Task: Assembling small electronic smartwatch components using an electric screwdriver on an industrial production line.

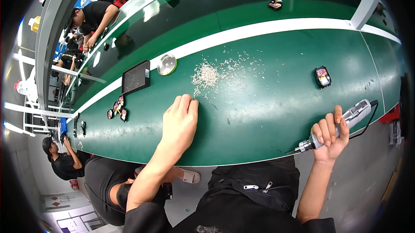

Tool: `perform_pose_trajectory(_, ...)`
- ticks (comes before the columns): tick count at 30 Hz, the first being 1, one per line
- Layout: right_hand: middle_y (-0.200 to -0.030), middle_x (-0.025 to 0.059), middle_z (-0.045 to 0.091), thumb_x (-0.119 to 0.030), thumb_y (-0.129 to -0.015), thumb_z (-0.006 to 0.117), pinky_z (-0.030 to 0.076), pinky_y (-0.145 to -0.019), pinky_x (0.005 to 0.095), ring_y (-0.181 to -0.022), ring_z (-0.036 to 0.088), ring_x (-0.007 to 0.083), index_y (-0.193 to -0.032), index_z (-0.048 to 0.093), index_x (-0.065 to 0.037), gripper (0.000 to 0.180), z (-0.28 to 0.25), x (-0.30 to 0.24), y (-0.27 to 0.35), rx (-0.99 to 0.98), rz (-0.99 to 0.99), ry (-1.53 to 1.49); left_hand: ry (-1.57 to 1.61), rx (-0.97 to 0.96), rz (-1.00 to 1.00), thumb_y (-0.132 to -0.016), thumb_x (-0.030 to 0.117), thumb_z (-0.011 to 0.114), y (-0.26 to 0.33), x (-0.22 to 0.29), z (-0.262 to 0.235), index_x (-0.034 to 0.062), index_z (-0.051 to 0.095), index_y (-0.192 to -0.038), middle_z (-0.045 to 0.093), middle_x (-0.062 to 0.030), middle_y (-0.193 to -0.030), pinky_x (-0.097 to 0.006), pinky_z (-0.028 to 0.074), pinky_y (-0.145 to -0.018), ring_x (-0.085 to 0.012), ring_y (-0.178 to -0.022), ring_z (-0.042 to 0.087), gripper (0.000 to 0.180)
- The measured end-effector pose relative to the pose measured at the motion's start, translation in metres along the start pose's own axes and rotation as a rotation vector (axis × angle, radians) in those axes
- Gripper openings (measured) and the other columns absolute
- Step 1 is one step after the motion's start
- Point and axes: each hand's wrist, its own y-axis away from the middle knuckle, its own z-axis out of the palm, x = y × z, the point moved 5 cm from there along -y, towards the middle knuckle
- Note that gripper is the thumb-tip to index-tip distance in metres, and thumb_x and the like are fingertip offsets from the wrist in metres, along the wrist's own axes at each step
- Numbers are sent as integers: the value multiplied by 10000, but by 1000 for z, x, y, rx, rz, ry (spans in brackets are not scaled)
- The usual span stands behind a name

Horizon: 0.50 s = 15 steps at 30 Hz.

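My left hand [181, 118] rests on the green work table [268, 116], fingers curled down, fingertips touching the surface just below a scatter of small white bits [207, 76]; whether it pinches one I cannot tell. My right hand [330, 133] hovers off the table's near edge, gripping a grey electric screwdriver [341, 125] with its metal tip pointing left and a black cable trailing from its rear. A small black part with a red-and-pink insert [322, 77] lies on the table to the right, apart from both hands.
A black tablet-like tray [135, 77] and a round metal tin [167, 64] lie at the left. Several small black-and-red parts [117, 109] sit farther left, another one [275, 3] beyond the white stripe. Other people work along the table's left end.
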Motion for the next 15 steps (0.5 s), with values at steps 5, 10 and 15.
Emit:
perform_pose_trajectory(5,-516,-20,366,-169,-941,494,357,-472,267,-399,355,87,-880,411,-84,133,0,-1,4,11,-12,1,15,82,-30,-770,-20,614,-3,-3,6,-7,497,-847,528,-110,-785,-377,465,-606,-281,-713,554,141)
perform_pose_trajectory(10,-511,-23,354,-172,-932,491,353,-478,265,-404,350,86,-868,434,-80,126,2,1,6,88,-8,22,359,102,-247,-782,-24,536,-1,13,1,-2,438,-823,512,-131,-701,-381,440,-578,-305,-630,536,107)
perform_pose_trajectory(15,-516,-16,361,-173,-947,487,360,-500,263,-413,354,84,-886,439,-76,124,35,3,10,50,-71,76,1106,60,-290,-847,-23,465,13,68,-6,1,428,-833,526,-103,-671,-314,419,-548,-180,-562,498,47)
